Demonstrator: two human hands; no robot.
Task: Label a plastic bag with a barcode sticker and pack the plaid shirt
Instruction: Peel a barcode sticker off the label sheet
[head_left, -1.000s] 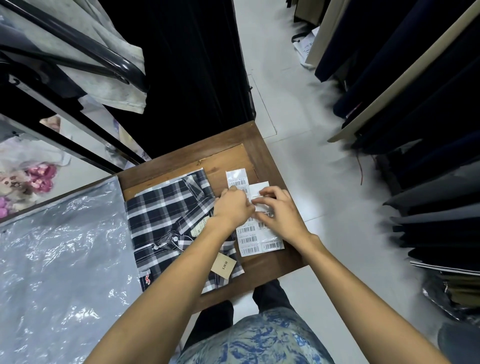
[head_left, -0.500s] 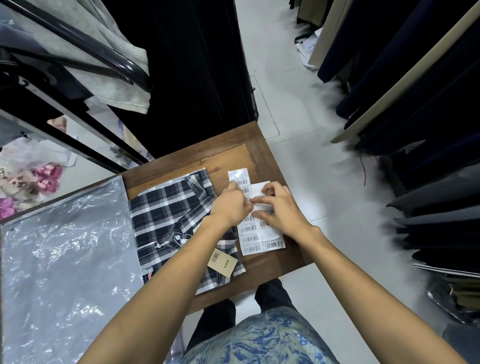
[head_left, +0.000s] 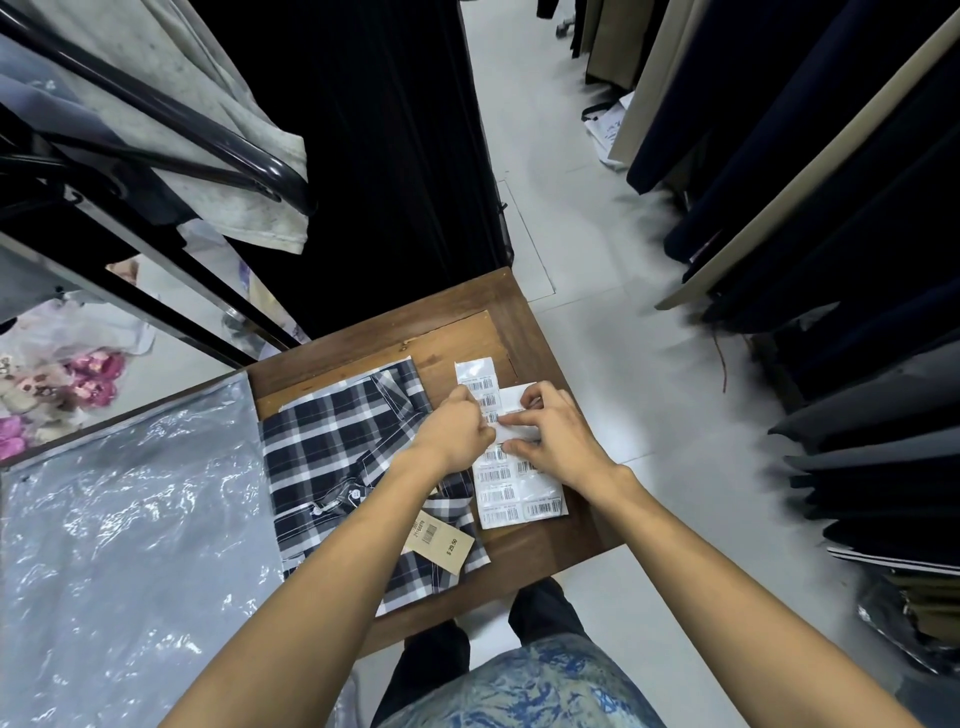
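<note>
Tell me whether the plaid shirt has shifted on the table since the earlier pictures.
No. The plaid shirt lies at the same spot against the wooden table edges; only the camera moved.

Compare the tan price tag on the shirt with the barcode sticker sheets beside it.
The price tag is tan card; the sticker sheets are white and glossy. The price tag is one small piece lying untouched on the plaid shirt; the sticker sheets are longer strips of many labels on the wooden table, worked by the left hand and right hand. Both carry printed barcodes and lie flat.
</note>
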